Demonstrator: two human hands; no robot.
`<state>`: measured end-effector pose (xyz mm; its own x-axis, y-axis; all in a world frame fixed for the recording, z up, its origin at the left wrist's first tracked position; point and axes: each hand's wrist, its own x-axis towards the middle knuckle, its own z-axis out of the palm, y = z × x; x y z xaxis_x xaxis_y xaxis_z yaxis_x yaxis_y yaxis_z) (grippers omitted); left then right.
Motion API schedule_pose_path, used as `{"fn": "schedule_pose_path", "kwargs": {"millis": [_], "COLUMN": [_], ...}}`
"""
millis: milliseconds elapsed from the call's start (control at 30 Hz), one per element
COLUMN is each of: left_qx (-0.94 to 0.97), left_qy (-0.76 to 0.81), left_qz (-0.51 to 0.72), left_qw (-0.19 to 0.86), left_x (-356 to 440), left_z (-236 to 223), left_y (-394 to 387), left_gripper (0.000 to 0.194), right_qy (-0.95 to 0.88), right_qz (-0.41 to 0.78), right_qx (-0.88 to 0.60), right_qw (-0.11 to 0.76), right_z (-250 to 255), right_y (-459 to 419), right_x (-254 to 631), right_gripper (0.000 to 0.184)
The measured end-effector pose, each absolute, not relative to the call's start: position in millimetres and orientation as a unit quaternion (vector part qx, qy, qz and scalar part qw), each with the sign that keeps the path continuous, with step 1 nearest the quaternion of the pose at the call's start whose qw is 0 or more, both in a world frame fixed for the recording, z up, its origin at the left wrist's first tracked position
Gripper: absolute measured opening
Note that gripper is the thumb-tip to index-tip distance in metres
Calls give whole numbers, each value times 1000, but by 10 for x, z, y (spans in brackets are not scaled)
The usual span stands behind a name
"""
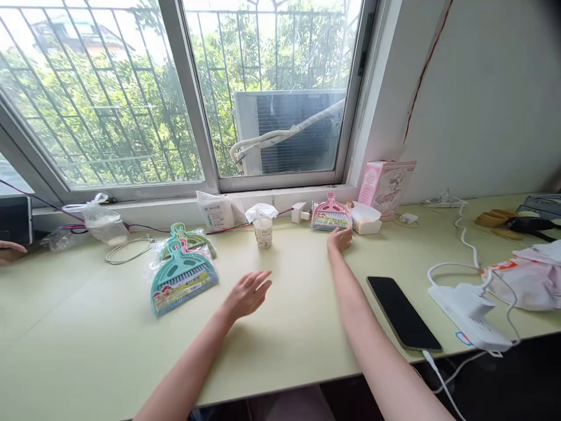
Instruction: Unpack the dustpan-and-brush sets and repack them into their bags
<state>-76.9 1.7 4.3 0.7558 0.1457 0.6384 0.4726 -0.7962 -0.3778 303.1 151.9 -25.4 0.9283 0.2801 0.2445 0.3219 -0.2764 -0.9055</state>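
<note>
My right hand (340,238) reaches far across the pale green desk (284,327) and rests its fingers at the near edge of a pink mini dustpan-and-brush set (331,213) in clear wrap below the window. My left hand (248,293) hovers over the middle of the desk, fingers stretched out and apart, holding nothing. Left of it lies a teal dustpan-and-brush set (182,279) in clear wrap, with a second teal set (189,240) behind it.
A paper cup (263,231) with crumpled tissue stands by the sill. A black phone (402,313) on a cable lies at right, beside a white charger (471,313) and cords. A pink box (385,187), tissue box (366,217) and plastic bags sit near the window. Another person's hand (9,251) shows at far left.
</note>
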Motion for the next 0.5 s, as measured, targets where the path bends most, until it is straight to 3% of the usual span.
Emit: {"fn": "schedule_pose_path", "kwargs": {"millis": [233,367,500], "left_qx": [-874,-869,-869], "left_qy": [-218,-268,-280], "left_qz": [-347,-353,-348], "left_qw": [259,219,213], "left_x": [-935,-1029,-1044], "left_z": [121,127,123], "left_y": [112,184,210], "left_gripper": [28,27,27], "right_qy": [-165,-122,-153], "right_qz": [21,-38,-16], "right_qx": [-815,-814,-803], "right_qw": [555,567,576], "right_z": [-312,-303,-314], "right_y": [1707,1684,1687], "right_x": [3373,3443,3554], "right_gripper": [43,55,44]}}
